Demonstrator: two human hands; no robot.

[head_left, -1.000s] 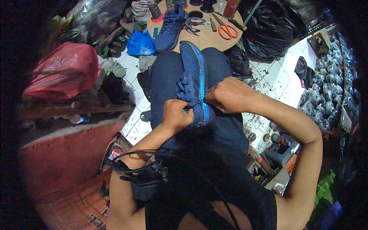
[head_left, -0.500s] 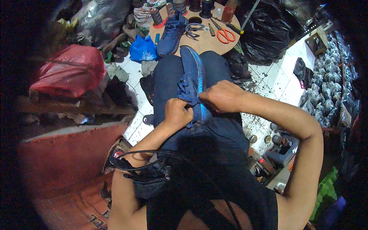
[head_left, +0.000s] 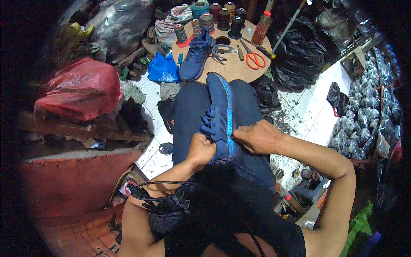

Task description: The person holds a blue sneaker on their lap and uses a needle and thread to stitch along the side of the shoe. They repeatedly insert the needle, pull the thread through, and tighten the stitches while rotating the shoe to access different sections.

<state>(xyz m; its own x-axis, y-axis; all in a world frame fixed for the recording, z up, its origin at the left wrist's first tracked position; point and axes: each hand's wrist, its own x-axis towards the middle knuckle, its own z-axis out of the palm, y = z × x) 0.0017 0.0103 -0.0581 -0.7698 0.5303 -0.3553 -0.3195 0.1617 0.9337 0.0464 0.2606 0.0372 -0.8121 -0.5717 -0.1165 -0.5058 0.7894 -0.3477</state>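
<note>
A dark blue knit sneaker [head_left: 217,98] with a bright blue sole edge lies lengthwise over my thighs, toe pointing away from me. My left hand [head_left: 201,150] is closed round the left side of its heel opening, by the laces. My right hand [head_left: 254,138] is curled, thumb and forefinger pinched against the sole edge on the right; whatever is between those fingertips is too small to make out. Beyond my knees, a second blue sneaker [head_left: 192,60] stands on a round wooden board [head_left: 222,73].
The board carries thread spools [head_left: 206,22], orange scissors [head_left: 255,60], pincers [head_left: 219,51] and a bottle [head_left: 261,28]. A red bag [head_left: 79,88] is at left, a blue bag [head_left: 163,68] near the board, black bags [head_left: 299,60] and many small wrapped bundles [head_left: 359,107] at right.
The view has tilted upward, so everything sits lower in the picture and more spools show. Both hands remain on the sneaker, the right one still at the sole edge with slightly shifted fingers.
</note>
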